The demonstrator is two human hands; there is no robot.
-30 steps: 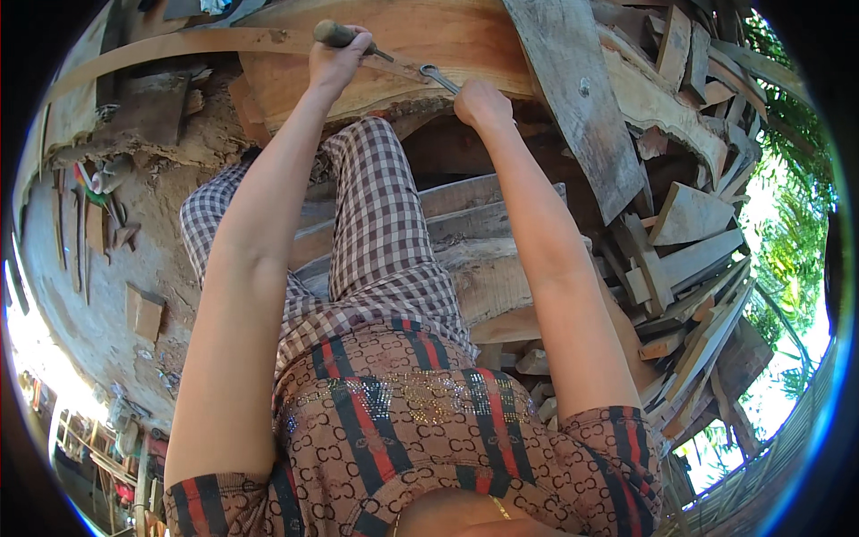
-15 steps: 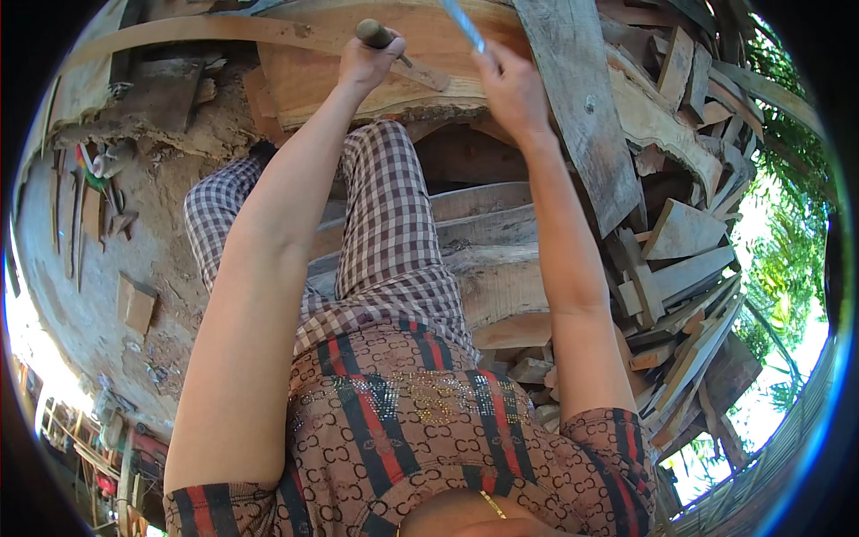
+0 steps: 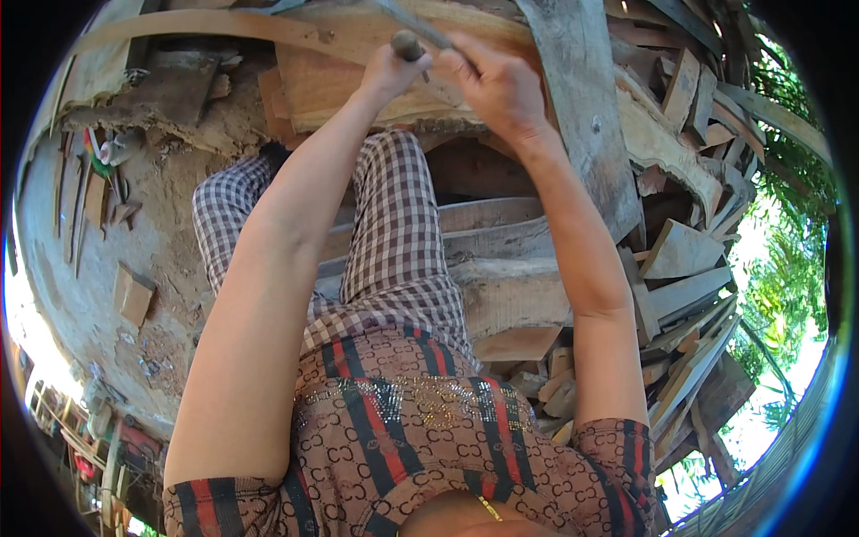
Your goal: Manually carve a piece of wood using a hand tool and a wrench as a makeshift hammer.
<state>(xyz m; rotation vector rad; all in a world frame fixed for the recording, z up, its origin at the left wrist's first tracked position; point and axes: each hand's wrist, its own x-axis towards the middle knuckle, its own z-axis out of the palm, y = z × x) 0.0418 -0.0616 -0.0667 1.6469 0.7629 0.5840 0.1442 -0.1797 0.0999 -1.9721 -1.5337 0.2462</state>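
Observation:
My left hand (image 3: 386, 75) is wrapped round a chisel (image 3: 407, 46), with its round wooden butt toward me and its thin shaft pointing down at a light brown plank (image 3: 327, 88). Whether the tip touches the wood I cannot make out. My right hand (image 3: 503, 93), closed round a bluish-grey bar-like tool (image 3: 417, 23), is just right of the chisel. That tool slants up and left past the chisel's butt; its far end leaves the top of the picture, so its kind is unclear. A long curved wood strip (image 3: 210, 27) lies across the plank's left part.
A weathered grey board (image 3: 586, 107) slants down along the right of the plank. Beyond it, scrap wood (image 3: 684, 251) is heaped. Hand tools (image 3: 98, 174) and a small wood block (image 3: 134, 294) rest on the ground at left. Stacked timber (image 3: 501, 242) lies beside my legs.
My right hand has come left and slightly down, closer to the chisel, and its tool now tilts further left. My left hand with the chisel has shifted a little right.

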